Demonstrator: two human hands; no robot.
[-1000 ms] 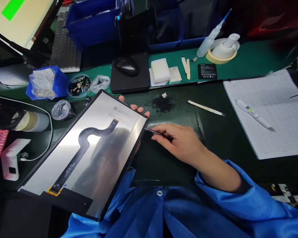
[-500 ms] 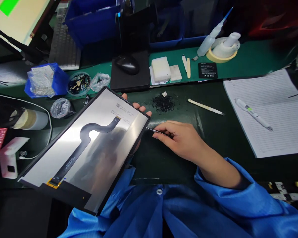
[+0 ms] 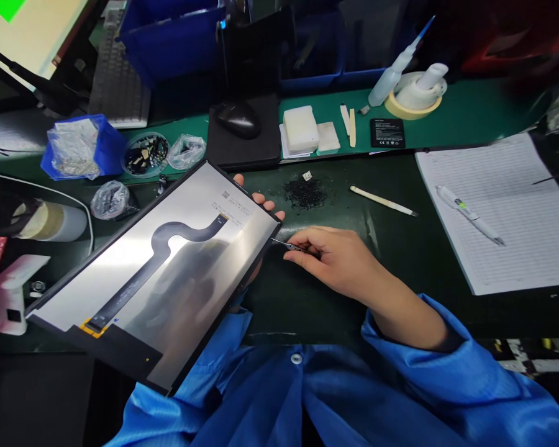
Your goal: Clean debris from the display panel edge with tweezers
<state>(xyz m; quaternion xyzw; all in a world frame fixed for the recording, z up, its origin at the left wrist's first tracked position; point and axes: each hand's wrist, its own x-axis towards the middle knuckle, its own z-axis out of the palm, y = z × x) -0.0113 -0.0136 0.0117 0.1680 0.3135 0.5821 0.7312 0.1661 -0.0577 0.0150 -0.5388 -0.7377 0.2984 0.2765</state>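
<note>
A large display panel with a silvery back and a black flex cable is tilted up over the dark mat. My left hand holds it from underneath, only the fingertips showing over its far right edge. My right hand is closed in a pinch on thin metal tweezers, whose tip touches the panel's right edge. Both arms wear blue sleeves.
A heap of black scraps and a white spudger lie beyond my right hand. An open notebook with a pen sits at right. Behind are a mouse, white blocks, battery, tape roll, blue bins.
The panel has shifted slightly left and toward me. My right hand with the tweezers stays at the panel's right edge, barely moved.
</note>
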